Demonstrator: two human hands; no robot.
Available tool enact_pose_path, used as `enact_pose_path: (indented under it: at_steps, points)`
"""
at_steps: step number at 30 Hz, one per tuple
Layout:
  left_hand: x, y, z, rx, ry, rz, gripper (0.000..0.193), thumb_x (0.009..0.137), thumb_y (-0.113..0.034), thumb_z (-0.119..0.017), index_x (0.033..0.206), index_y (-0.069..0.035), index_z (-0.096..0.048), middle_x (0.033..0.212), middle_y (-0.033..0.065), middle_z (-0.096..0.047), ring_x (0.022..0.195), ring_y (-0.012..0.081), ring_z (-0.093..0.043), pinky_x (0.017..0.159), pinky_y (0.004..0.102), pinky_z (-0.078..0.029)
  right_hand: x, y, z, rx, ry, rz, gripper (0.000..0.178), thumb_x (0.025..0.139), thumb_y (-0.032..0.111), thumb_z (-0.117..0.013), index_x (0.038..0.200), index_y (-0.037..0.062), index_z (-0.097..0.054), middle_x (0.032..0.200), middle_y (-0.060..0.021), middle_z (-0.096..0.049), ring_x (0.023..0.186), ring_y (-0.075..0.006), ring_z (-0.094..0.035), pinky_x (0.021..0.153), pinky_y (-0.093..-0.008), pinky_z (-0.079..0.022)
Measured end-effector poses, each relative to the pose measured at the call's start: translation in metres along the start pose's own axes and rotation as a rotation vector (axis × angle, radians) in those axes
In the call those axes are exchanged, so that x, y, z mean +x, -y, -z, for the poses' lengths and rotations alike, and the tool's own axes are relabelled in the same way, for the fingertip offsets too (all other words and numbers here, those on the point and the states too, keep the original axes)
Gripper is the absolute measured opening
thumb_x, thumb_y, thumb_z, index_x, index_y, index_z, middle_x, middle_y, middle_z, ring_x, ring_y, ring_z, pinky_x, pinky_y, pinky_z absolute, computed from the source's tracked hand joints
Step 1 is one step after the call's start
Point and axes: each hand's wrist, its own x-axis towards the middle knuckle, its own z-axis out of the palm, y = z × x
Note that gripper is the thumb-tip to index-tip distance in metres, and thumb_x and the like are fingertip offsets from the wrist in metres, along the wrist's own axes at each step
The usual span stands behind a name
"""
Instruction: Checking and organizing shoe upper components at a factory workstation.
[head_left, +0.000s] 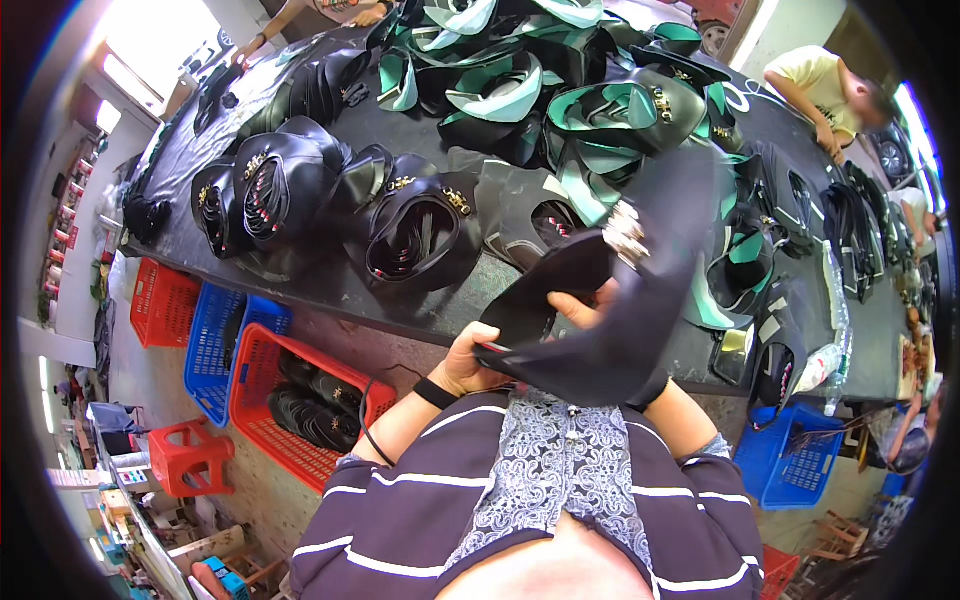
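Note:
In front of my chest I hold a bundle of black shoe uppers (590, 365) with gold-coloured metal ornaments; its right side is smeared by motion. My left hand (466, 358), with a black band at the wrist, pinches the bundle's left lower edge. My right hand (588, 304) reaches into the bundle's opening with its thumb and some fingers showing; the rest is hidden behind the black material. Just beyond lie more bundles of black uppers (425, 225) with gold-coloured buckles on the dark table (400, 312).
Black uppers with mint-green linings (495, 95) heap up at the back. Below the table's left edge stand a red crate (300, 440) holding black pieces, a blue crate (208, 350) and a red stool (190, 455). Another blue crate (795, 470) is at right. A person in yellow (810, 85) works far right.

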Motion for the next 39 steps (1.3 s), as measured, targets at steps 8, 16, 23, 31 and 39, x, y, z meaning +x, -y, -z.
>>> enact_pose_path:
  at_steps: [8,16,23,31,39]
  points:
    - [0.005,0.001,-0.009,0.168,0.191,-0.128,0.068,0.077,-0.039,-0.054,0.128,-0.007,-0.023,0.105,0.0122,-0.048,0.098,0.0236,-0.050,0.083,0.0355,-0.042,-0.008,0.032,0.021,0.524,0.230,-0.250,0.012,0.076,-0.003,-0.055,0.088,-0.0012,-0.052,0.086,-0.0066,-0.053,0.078,-0.0158,-0.054,0.067,-0.0292,-0.044]
    - [0.005,0.008,-0.017,0.101,-0.042,-0.110,0.073,0.075,-0.052,-0.050,0.127,-0.006,-0.026,0.114,0.0103,-0.046,0.100,0.0191,-0.049,0.090,0.0329,-0.038,0.000,0.033,0.030,0.273,0.811,0.102,0.013,0.068,0.007,-0.065,0.074,0.0037,-0.054,0.115,-0.0208,-0.047,0.105,-0.0296,-0.046,0.086,-0.0394,-0.036]
    - [0.010,0.010,-0.023,0.261,0.205,-0.257,0.080,0.072,-0.047,-0.059,0.128,-0.005,-0.022,0.114,0.0109,-0.045,0.102,0.0170,-0.045,0.088,0.0295,-0.035,-0.014,0.039,0.046,0.362,0.583,-0.338,0.032,0.083,0.023,-0.048,0.093,-0.0069,-0.055,0.088,-0.0147,-0.060,0.079,-0.0229,-0.057,0.075,-0.0305,-0.044]
    - [0.017,0.014,-0.008,0.387,0.064,-0.372,0.073,0.072,-0.019,-0.060,0.130,-0.007,-0.018,0.102,0.0099,-0.047,0.097,0.0178,-0.047,0.088,0.0289,-0.034,-0.032,0.025,0.037,0.659,0.383,-0.437,0.032,0.078,-0.002,-0.049,0.110,-0.0010,-0.043,0.098,-0.0075,-0.053,0.088,-0.0165,-0.053,0.085,-0.0301,-0.038]
    - [0.009,0.000,-0.010,0.296,0.033,-0.257,0.086,0.054,0.000,-0.047,0.132,-0.010,-0.012,0.099,0.0133,-0.046,0.098,0.0238,-0.048,0.090,0.0345,-0.035,0.000,0.036,0.062,-1.016,0.107,0.295,0.031,0.073,0.004,-0.054,0.104,0.0011,-0.051,0.097,-0.0120,-0.054,0.087,-0.0225,-0.052,0.075,-0.0309,-0.041]
